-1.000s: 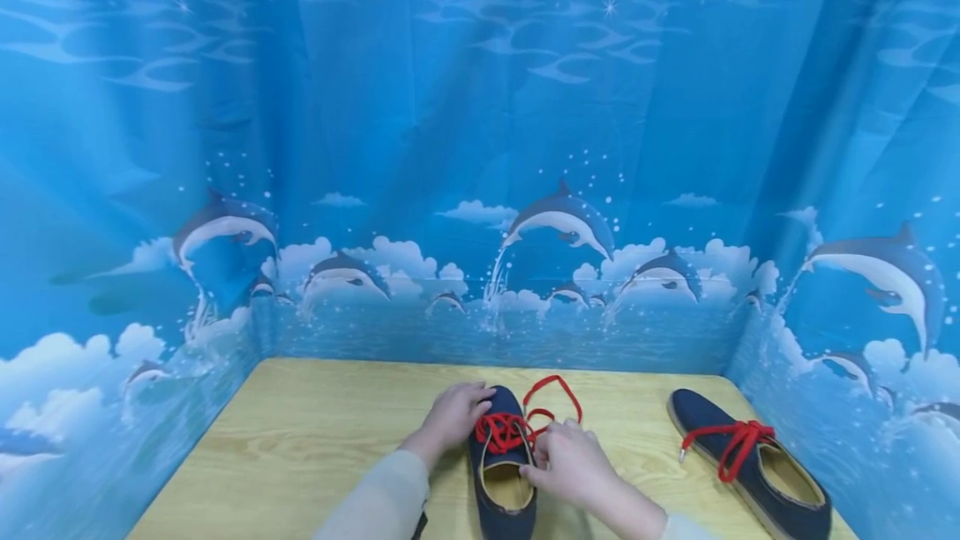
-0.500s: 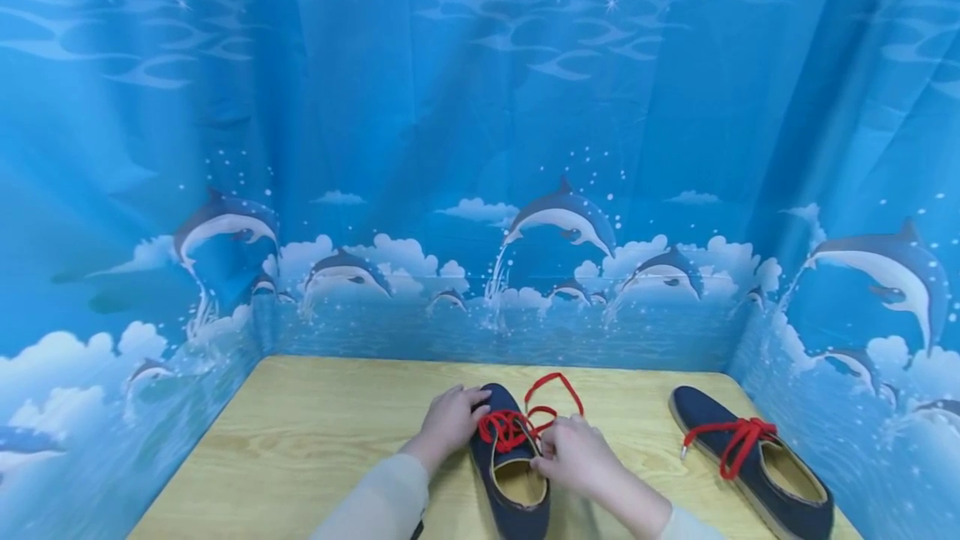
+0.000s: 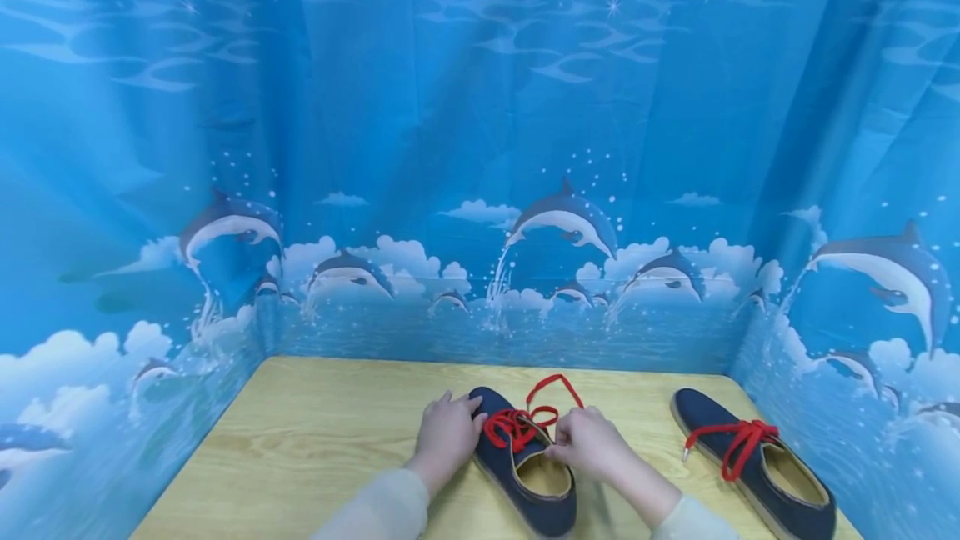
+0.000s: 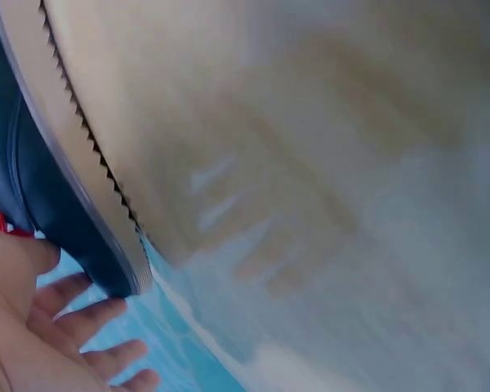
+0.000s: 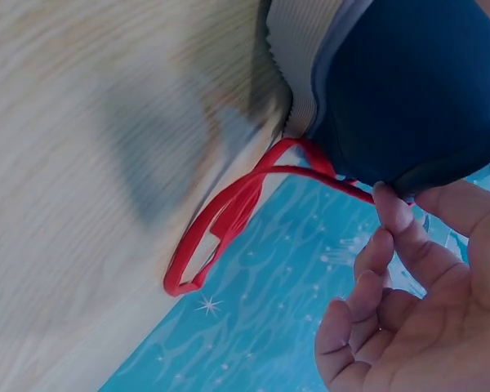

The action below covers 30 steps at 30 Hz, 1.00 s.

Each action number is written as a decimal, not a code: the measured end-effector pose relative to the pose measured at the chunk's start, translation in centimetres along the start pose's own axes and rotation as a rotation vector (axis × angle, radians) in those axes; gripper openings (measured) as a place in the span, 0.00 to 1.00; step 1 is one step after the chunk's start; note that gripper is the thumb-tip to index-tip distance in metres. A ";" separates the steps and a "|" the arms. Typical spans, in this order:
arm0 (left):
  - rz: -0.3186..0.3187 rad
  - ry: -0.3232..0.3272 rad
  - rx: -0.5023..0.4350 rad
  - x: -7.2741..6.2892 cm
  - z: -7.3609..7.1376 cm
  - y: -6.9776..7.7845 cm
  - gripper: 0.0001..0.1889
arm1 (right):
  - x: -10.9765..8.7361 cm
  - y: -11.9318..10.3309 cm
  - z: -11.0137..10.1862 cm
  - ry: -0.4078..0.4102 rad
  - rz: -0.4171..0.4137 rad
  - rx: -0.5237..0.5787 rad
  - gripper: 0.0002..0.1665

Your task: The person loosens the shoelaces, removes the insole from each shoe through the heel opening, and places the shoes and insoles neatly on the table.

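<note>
A navy canvas shoe (image 3: 487, 461) with red laces (image 3: 510, 430) stands on the wooden table, its toe pointing away and slightly left. My left hand (image 3: 447, 430) rests along the left side of its toe. In the left wrist view, that hand (image 4: 57, 322) has its fingers loosely extended at the toe's tip. My right hand (image 3: 588, 444) pinches the right edge of the shoe's opening between thumb and index finger. In the right wrist view, a strand of red lace (image 5: 229, 204) runs up to the fingertips of this hand (image 5: 425, 278), whose other fingers are curled in.
A second navy shoe (image 3: 798, 515) with a tied red bow sits at the right side of the wooden table (image 3: 300, 440). A loose lace loop (image 3: 555, 380) lies beyond the right hand. A blue dolphin-print curtain (image 3: 480, 148) borders the table's back and sides.
The shoe has turned, its heel swinging to the right while the toe shifts slightly left. My right hand has moved right with the shoe's edge; the left hand stays by the toe.
</note>
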<state>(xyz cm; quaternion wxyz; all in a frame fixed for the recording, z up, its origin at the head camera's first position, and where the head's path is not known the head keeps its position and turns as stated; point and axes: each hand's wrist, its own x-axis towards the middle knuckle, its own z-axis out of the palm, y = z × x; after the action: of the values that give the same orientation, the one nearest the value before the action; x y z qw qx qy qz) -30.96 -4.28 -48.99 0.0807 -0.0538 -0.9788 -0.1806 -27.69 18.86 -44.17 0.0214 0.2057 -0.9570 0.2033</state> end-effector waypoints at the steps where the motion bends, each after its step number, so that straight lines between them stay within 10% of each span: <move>1: -0.012 0.003 0.000 -0.2 0.0 0.1 0.21 | 0.1 0.1 -0.1 0.001 0.006 0.001 0.22; 8: -0.052 0.026 -0.029 -0.6 0.0 0.6 0.22 | 0.0 0.4 -0.4 0.008 0.031 -0.016 0.21; 19: 0.177 -0.006 -0.074 2.1 0.8 -2.0 0.20 | -0.7 -0.2 -0.9 -0.038 0.047 -0.042 0.19; 30: 0.201 -0.033 -0.051 1.8 0.3 -2.7 0.22 | -0.6 0.1 -0.9 -0.049 0.030 -0.034 0.18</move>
<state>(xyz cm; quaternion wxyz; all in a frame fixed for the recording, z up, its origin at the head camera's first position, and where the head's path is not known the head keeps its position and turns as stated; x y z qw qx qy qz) -33.18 -6.50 -49.87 0.0811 -0.1567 -0.9647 -0.1956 -27.27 19.54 -43.48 -0.0018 0.1956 -0.9636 0.1823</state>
